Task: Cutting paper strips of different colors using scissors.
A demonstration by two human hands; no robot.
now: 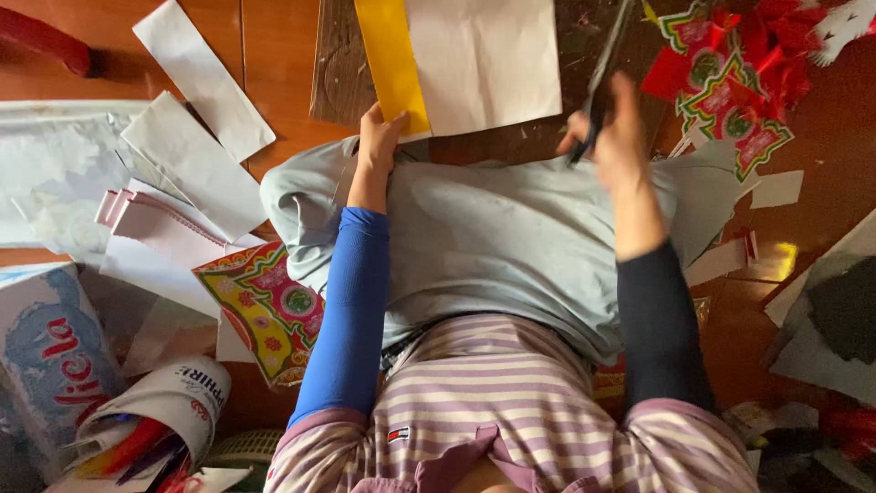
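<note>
**Paper and scissors over a littered wooden floor**

A reddish-brown wooden floor (274, 55) spreads under the person, who sits with grey-clad legs (511, 237) stretched forward and a striped top in the lower part of the view. A dark brown board (339, 64) lies on the floor beyond the knees.

The left hand (379, 137) reaches forward from a blue sleeve, the wrist bent over the knee; its grip is closed on the near corner of a sheet of paper (474, 59), white with a yellow strip (391, 59) along its left edge. The sheet lies partly over the brown board, just ahead of the knees. The right hand (613, 132), out of a dark navy sleeve, is raised and blurred; its fingers are clenched in the handles of dark scissors (604, 68), whose blades point up and away, just to the right of the sheet.

White paper strips (203, 78) lie scattered to the left, near a pink folded piece (155, 224) and a patterned red, green and yellow cut-out (269, 310) beside the left thigh. More patterned cut-outs (730, 82) lie at the upper right, close to the scissors. At the lower left stand a printed bag (50, 356) and a rolled white cup of coloured scraps (155, 424).
</note>
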